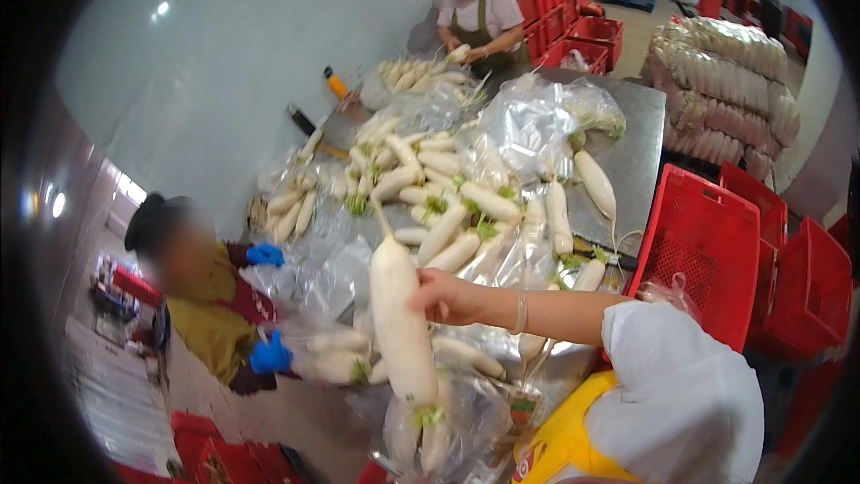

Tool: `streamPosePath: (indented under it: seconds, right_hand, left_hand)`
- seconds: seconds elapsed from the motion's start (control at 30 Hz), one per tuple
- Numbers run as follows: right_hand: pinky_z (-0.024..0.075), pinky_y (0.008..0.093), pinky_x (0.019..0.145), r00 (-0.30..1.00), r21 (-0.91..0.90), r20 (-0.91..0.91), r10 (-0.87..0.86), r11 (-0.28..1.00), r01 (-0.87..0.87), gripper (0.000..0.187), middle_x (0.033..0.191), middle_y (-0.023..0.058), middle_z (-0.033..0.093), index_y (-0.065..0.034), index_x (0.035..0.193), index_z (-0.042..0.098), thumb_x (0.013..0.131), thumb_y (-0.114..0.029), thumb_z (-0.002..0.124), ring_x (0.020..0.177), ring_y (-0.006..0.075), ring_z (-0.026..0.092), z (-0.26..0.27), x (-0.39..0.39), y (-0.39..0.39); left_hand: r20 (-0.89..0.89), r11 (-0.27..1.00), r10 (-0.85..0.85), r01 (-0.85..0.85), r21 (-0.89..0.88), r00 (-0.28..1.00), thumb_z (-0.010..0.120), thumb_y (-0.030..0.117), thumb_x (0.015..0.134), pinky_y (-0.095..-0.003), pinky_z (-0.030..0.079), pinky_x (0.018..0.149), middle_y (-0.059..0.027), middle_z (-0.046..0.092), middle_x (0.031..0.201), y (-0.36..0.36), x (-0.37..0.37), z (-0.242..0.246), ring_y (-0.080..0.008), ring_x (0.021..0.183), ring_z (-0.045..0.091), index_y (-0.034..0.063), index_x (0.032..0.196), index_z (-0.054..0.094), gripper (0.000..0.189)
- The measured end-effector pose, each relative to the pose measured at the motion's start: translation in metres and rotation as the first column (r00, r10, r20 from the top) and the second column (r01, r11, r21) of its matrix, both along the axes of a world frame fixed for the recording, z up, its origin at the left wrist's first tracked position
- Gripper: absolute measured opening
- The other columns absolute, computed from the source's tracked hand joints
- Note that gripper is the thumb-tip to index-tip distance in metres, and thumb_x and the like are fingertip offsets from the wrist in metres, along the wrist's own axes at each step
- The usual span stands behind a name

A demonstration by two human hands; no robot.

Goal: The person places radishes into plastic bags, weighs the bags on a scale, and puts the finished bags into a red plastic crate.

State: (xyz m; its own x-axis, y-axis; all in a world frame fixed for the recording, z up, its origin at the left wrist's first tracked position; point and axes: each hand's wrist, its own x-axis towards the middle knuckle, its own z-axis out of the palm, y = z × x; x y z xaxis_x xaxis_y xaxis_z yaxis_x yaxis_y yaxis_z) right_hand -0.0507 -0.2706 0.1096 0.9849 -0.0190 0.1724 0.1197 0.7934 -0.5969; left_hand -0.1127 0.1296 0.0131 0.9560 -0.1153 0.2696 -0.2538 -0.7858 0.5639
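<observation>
My right hand (447,297) grips a large white daikon radish (403,323) by its side, fingers behind and against it. The radish hangs lengthwise in front of me. Its thin root tip points to the far side and its trimmed green stem end (428,415) is towards me. Behind that end lie more daikons (437,447) in a clear plastic bag (477,410). Beyond my hand, a heap of daikons (443,235) with short green stubs and clear bags covers much of the metal table (635,141). My left hand is out of view.
Red plastic crates (705,249) stand at the right. A co-worker with blue gloves (270,353) handles bagged daikons at the left; another person (484,20) holds a daikon at the far end. Bagged daikons (725,87) are stacked beyond. A dark-handled knife (302,122) lies by the wall.
</observation>
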Motion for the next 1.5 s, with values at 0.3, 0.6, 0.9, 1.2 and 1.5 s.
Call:
streamPosePath:
  seconds: [0.3,0.6,0.9,1.2,1.5]
  right_hand:
    - [0.0469,0.0376,0.088,0.612,-0.771,-0.189,-0.768,0.502,0.392,0.075,0.127,0.02,0.048,-0.0034,0.142,0.023,0.084,-0.038,0.056,0.111,0.0288,0.053,-0.123,0.04,-0.198]
    - [0.0431,0.0477,0.092,0.598,-0.928,0.175,-0.782,-0.334,-0.165,0.088,0.118,0.0245,0.055,-0.014,0.145,0.027,0.075,-0.051,0.064,0.104,0.0379,0.056,-0.1,0.082,-0.281]
    - [0.0395,0.0549,0.085,0.614,-0.643,0.336,-0.714,-0.65,-0.405,0.068,0.117,0.0155,0.055,-0.0129,0.137,0.041,0.08,-0.042,0.062,0.11,0.031,0.05,-0.147,0.103,-0.284]
    - [0.0374,0.0406,0.1,0.731,-0.793,0.549,-0.406,-0.53,0.302,0.059,0.126,0.0189,0.052,-0.0075,0.134,0.047,0.081,-0.025,0.067,0.117,0.0343,0.047,-0.11,0.118,-0.267]
    - [0.0358,0.039,0.102,0.859,-0.868,0.495,-0.132,-0.107,0.484,0.088,0.134,0.0209,0.045,-0.0074,0.143,0.031,0.072,-0.033,0.076,0.12,0.0374,0.046,-0.094,0.214,-0.157]
  left_hand:
    - [-0.127,0.994,0.089,-0.096,-0.049,0.988,0.063,0.015,0.083,-0.0365,0.046,0.083,-0.0089,0.062,0.095,0.011,0.014,0.022,-0.0227,0.087,0.057,0.0016,0.111,0.059,0.032]
    - [0.036,0.983,0.164,-0.166,0.074,0.986,0.065,0.02,0.087,-0.031,0.05,0.076,-0.0142,0.066,0.096,0.017,0.037,0.05,-0.0221,0.085,0.062,-0.0025,0.119,0.057,0.04]
    - [-0.18,0.995,0.075,-0.086,-0.052,0.981,0.066,0.015,0.086,-0.0325,0.044,0.085,-0.0142,0.057,0.113,-0.06,0.154,0.096,-0.019,0.098,0.054,0.0014,0.134,0.044,0.054]
    - [-0.235,0.984,-0.177,0.175,-0.029,0.956,0.074,0.029,0.08,-0.0346,0.045,0.088,-0.0187,0.058,0.114,-0.187,0.272,0.086,-0.0248,0.105,0.056,-0.0013,0.131,0.046,0.066]
    - [-0.624,0.931,-0.237,0.357,0.072,0.745,0.079,0.042,0.068,-0.0365,0.046,0.089,-0.022,0.063,0.112,-0.324,0.323,0.03,-0.0281,0.106,0.06,-0.0002,0.112,0.062,0.063]
